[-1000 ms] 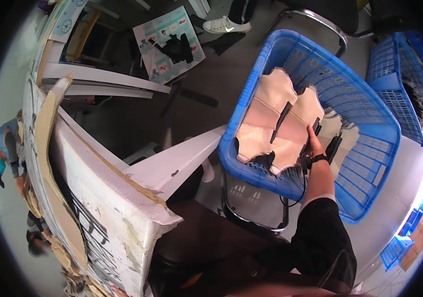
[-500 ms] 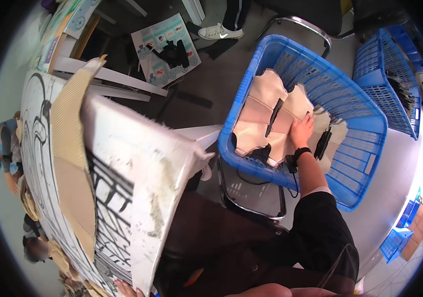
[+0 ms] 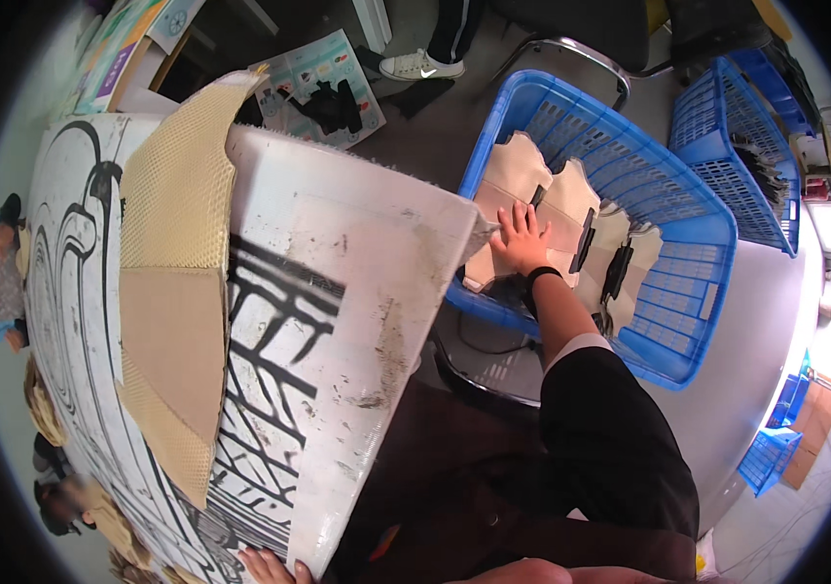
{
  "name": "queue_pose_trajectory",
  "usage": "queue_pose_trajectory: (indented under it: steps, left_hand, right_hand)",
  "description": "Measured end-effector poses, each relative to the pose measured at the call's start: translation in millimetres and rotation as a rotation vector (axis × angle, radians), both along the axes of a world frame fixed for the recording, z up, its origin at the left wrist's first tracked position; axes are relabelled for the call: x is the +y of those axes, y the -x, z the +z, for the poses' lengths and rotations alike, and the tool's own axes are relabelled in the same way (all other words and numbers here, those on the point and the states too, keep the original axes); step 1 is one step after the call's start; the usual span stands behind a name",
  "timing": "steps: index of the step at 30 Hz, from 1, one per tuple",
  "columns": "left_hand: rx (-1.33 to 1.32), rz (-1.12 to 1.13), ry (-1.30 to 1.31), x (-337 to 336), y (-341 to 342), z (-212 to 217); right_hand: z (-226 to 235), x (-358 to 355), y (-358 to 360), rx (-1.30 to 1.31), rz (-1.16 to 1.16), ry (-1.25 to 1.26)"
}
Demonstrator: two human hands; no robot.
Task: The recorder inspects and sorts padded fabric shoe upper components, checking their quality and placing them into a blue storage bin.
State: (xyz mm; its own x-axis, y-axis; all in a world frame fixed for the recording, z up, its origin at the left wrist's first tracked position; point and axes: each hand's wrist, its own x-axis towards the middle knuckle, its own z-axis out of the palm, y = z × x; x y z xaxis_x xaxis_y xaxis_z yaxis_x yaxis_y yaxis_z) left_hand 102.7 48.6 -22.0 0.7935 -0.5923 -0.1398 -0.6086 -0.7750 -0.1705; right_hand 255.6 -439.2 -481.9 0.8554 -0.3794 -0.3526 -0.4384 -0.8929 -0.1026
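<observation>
My right hand point(image 3: 523, 238), with a black band on the wrist, lies flat with fingers spread on tan leather-like cut pieces point(image 3: 513, 175) in a big blue plastic basket point(image 3: 688, 282). Black strips point(image 3: 586, 238) lie among the pieces just right of the hand. Only the fingertips of my left hand point(image 3: 268, 565) show at the bottom edge, at the rim of a large white board with black line drawing point(image 3: 338, 292). I cannot tell whether they grip it. A beige mesh and cardboard sheet point(image 3: 177, 292) lies on the board.
A second blue basket point(image 3: 741, 127) stands at the upper right beside a metal chair frame point(image 3: 571, 49). Another person's white shoe point(image 3: 420, 66) and a printed sheet point(image 3: 323, 88) are on the floor behind. Small blue crates point(image 3: 771, 453) sit at the lower right.
My right hand has moved left inside the basket, from the black strips onto the tan pieces, and now lies flat. The white board now fills the left of the view.
</observation>
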Motion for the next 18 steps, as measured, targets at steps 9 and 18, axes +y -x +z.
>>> queue_pose_trajectory:
  steps: [9, 18]
  left_hand:
    - [0.179, 0.059, 0.005, 28.6, 22.9, 0.6]
    - [0.25, 0.21, 0.08, 45.8, 47.4, -6.6]
  right_hand:
    - [-10.8, -5.4, -43.5, -0.001, -0.248, 0.01]
    - [-20.5, -6.8, -58.2, 0.188, -0.233, 0.032]
